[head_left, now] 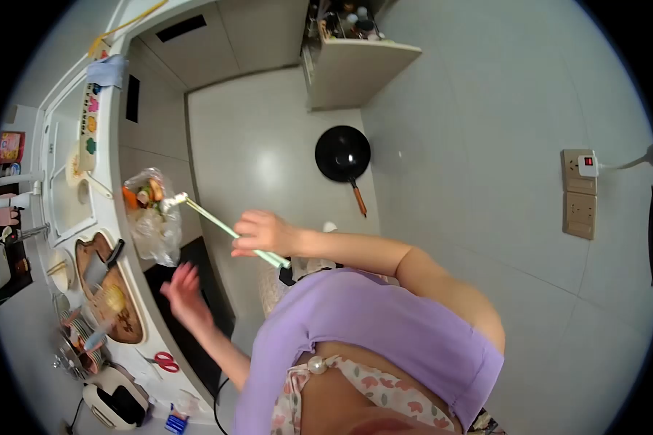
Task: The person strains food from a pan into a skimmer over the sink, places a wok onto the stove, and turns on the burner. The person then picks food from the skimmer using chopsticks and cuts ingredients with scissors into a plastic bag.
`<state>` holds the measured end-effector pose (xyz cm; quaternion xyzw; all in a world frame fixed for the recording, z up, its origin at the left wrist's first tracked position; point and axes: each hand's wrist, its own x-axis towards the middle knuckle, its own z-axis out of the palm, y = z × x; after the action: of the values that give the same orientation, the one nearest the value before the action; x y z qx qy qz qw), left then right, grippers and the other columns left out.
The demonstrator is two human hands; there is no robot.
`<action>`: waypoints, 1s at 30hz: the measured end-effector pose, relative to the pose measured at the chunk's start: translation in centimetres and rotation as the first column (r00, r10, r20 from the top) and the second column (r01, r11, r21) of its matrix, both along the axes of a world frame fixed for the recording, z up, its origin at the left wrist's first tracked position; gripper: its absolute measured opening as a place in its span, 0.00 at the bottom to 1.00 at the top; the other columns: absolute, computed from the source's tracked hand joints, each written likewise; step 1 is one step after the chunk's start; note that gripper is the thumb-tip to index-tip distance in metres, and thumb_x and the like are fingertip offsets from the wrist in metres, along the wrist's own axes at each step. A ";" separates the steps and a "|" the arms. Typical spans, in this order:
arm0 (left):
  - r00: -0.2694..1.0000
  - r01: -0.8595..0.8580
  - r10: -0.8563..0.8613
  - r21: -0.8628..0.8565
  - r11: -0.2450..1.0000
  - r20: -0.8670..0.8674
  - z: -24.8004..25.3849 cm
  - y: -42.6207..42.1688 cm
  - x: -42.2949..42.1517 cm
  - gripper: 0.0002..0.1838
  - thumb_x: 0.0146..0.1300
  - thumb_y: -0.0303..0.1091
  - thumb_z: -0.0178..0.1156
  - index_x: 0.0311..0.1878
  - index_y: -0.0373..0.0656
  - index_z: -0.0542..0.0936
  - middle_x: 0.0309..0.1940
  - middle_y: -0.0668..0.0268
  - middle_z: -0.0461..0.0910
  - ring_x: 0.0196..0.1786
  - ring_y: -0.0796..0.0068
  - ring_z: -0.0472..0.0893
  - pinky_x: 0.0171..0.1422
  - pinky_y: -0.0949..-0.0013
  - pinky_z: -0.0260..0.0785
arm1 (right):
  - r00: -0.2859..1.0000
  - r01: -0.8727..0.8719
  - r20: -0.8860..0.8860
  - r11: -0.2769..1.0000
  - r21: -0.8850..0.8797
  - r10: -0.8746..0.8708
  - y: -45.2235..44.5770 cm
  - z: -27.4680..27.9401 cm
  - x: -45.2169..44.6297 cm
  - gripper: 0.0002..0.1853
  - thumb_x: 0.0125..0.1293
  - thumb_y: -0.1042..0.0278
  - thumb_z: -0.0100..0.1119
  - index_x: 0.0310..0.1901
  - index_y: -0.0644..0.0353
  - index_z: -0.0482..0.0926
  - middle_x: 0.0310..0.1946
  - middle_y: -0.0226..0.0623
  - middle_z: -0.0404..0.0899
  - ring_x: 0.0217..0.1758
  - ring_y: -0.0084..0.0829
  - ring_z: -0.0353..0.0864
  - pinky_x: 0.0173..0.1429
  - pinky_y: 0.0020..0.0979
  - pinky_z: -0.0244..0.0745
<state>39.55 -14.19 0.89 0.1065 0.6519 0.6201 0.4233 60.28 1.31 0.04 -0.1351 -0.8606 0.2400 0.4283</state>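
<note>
Chopsticks (212, 217), pale green, in my right hand (265, 233); fingers closed round them in the rear half, butt ends poking out toward my top (355, 312). Long axis slants forward and left, away from my body. Far ends sit by a white bit (174, 200) at the edge of the clear bag (156, 239) of scraps (151, 194); can't tell if they pinch it or just touch. Bag hangs along the cabinet side, left and ahead of my right fingers, nearly in line with the sticks. My left hand (189, 293) is lower in view, between bag and torso, blurred, fingers loosely parted, nothing seen in them; it's nearer the bag's bottom, while the right reaches the bag's top through the sticks. Board (129, 312) with cleaver (96, 272) lies left on the counter (157, 330), scissors (165, 361) just beside; wok (342, 154) on the floor (254, 145), well apart.
</note>
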 end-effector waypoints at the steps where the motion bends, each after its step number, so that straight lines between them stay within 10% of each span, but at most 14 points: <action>1: 0.910 0.152 -0.204 0.168 0.974 0.360 1.1 2.4 4.8 0.29 0.69 0.52 0.40 0.54 0.31 0.70 0.52 0.55 0.74 0.53 0.68 0.74 0.56 0.70 0.65 | 1.000 -0.021 -0.017 1.000 0.012 0.021 -1.1 -0.9 1.4 0.10 0.54 0.63 0.61 0.25 0.56 0.71 0.26 0.31 0.66 0.30 0.32 0.68 0.31 0.31 0.67; 3: 0.562 0.138 -0.407 0.403 0.905 0.720 -3.6 3.4 11.0 0.30 0.69 0.53 0.40 0.54 0.31 0.69 0.54 0.54 0.73 0.55 0.64 0.74 0.58 0.69 0.65 | 0.996 -0.062 -0.057 0.997 0.049 0.065 -3.4 -2.5 3.8 0.09 0.55 0.64 0.59 0.25 0.57 0.71 0.26 0.31 0.66 0.33 0.32 0.69 0.31 0.30 0.68; 4: 0.589 0.189 -0.284 0.213 0.959 0.756 -2.9 4.3 14.3 0.28 0.69 0.52 0.39 0.51 0.32 0.70 0.53 0.53 0.73 0.55 0.63 0.74 0.58 0.69 0.66 | 0.983 -0.108 0.146 0.994 -0.007 0.108 -5.3 -4.5 5.7 0.07 0.57 0.64 0.55 0.32 0.57 0.75 0.31 0.31 0.70 0.39 0.33 0.73 0.37 0.32 0.69; 8: 0.754 0.141 -0.014 -0.142 0.980 0.657 -8.3 3.1 18.1 0.24 0.67 0.51 0.45 0.42 0.34 0.71 0.47 0.51 0.77 0.47 0.62 0.78 0.50 0.67 0.73 | 0.960 -0.246 0.033 0.890 -0.384 0.280 -7.1 -9.7 12.7 0.19 0.57 0.67 0.54 0.53 0.55 0.72 0.50 0.38 0.72 0.54 0.42 0.70 0.57 0.38 0.67; 10: 0.911 0.202 -0.103 -0.216 0.955 0.398 -10.8 2.2 18.0 0.23 0.68 0.51 0.45 0.39 0.35 0.71 0.39 0.53 0.79 0.32 0.68 0.78 0.35 0.70 0.72 | 0.984 -0.031 0.129 0.834 -0.551 0.122 -7.0 -15.0 16.7 0.22 0.57 0.66 0.57 0.54 0.58 0.69 0.54 0.43 0.69 0.57 0.45 0.67 0.62 0.39 0.62; 13: 0.965 0.258 -0.238 -0.223 0.940 0.113 -16.4 1.6 15.9 0.25 0.69 0.52 0.41 0.34 0.35 0.71 0.20 0.58 0.78 0.10 0.78 0.65 0.15 0.76 0.57 | 0.844 0.521 0.445 0.259 -0.813 -0.300 -6.0 -30.1 24.0 0.36 0.52 0.66 0.65 0.61 0.64 0.60 0.59 0.51 0.62 0.61 0.46 0.64 0.65 0.36 0.59; 16: 0.988 0.148 -0.136 -0.233 0.961 0.066 -23.0 1.6 13.6 0.26 0.69 0.53 0.42 0.34 0.35 0.72 0.13 0.67 0.69 0.09 0.83 0.56 0.14 0.78 0.45 | 0.421 0.906 0.884 0.145 -0.398 -0.201 -6.4 -51.1 32.0 0.46 0.44 0.62 0.72 0.62 0.68 0.57 0.58 0.55 0.62 0.63 0.48 0.62 0.66 0.38 0.59; 18: 0.993 0.115 -0.117 -0.221 0.969 0.002 -26.9 2.6 12.7 0.26 0.69 0.52 0.42 0.39 0.35 0.74 0.13 0.69 0.68 0.10 0.85 0.55 0.14 0.79 0.43 | 0.395 0.912 0.911 -0.071 -0.405 -0.119 -6.2 -61.6 35.3 0.51 0.39 0.59 0.75 0.62 0.69 0.54 0.58 0.56 0.63 0.64 0.48 0.61 0.67 0.38 0.58; 24: 0.985 0.122 -0.150 -0.270 0.955 -0.085 -36.7 2.0 11.8 0.22 0.71 0.48 0.41 0.46 0.36 0.73 0.16 0.73 0.67 0.11 0.89 0.50 0.14 0.81 0.38 | 0.117 0.966 0.991 -0.226 -0.130 -0.069 -3.6 -71.4 36.3 0.47 0.39 0.59 0.74 0.60 0.64 0.58 0.56 0.52 0.68 0.61 0.45 0.66 0.62 0.38 0.64; 28: 0.999 0.044 -0.046 -0.232 0.972 -0.003 -38.8 0.8 13.2 0.21 0.71 0.46 0.40 0.47 0.35 0.71 0.16 0.70 0.68 0.11 0.88 0.52 0.15 0.81 0.41 | 0.467 0.866 0.853 -0.074 -0.495 -0.232 -4.4 -77.2 37.3 0.23 0.50 0.67 0.63 0.45 0.66 0.68 0.27 0.44 0.77 0.25 0.37 0.79 0.30 0.36 0.75; 30: 0.997 0.017 -0.001 -0.228 0.974 0.071 -38.3 0.5 14.1 0.21 0.71 0.46 0.40 0.48 0.34 0.70 0.17 0.70 0.67 0.11 0.87 0.52 0.15 0.80 0.41 | 0.570 0.730 0.769 -0.250 -0.636 -0.290 -2.9 -72.6 33.7 0.17 0.50 0.70 0.59 0.40 0.67 0.69 0.21 0.40 0.75 0.19 0.34 0.76 0.24 0.36 0.73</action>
<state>53.69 -13.64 -37.37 0.0383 0.7030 0.5424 0.4584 93.93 -1.64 -72.59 -0.7755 -0.3612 0.5028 0.1238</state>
